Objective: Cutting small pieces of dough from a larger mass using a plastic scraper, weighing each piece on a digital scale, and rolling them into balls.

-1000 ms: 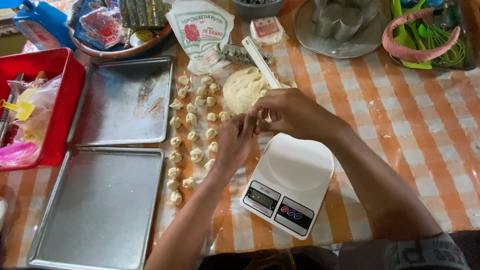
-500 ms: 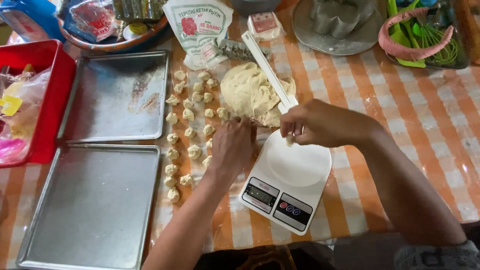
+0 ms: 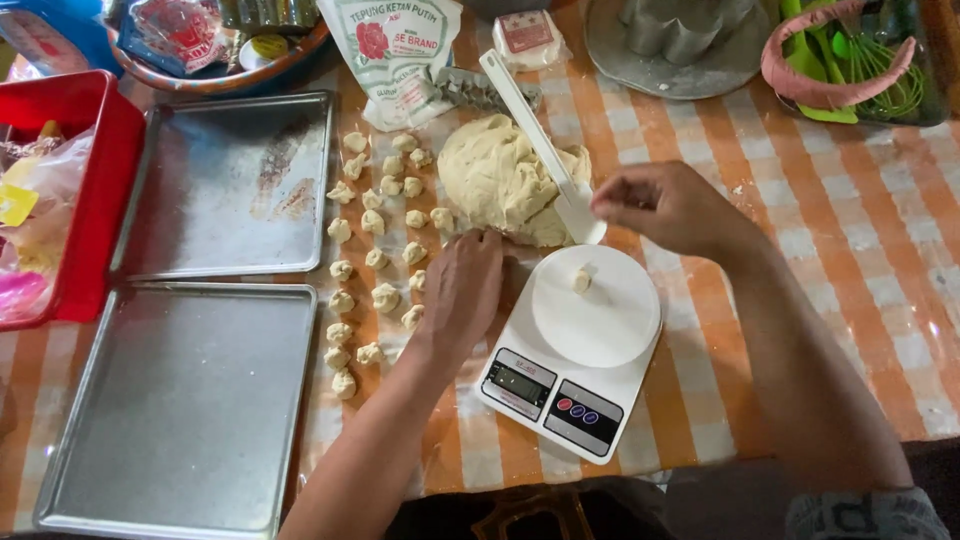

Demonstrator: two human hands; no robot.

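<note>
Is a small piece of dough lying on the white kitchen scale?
Yes, one small dough piece sits on the round plate of the kitchen scale.

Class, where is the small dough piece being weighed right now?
In the head view, the small dough piece sits on the white kitchen scale, right of the left hand.

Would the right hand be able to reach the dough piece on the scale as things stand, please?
Probably yes: the right hand is just above the scale, and the dough piece lies uncovered on its plate with nothing between them.
</note>
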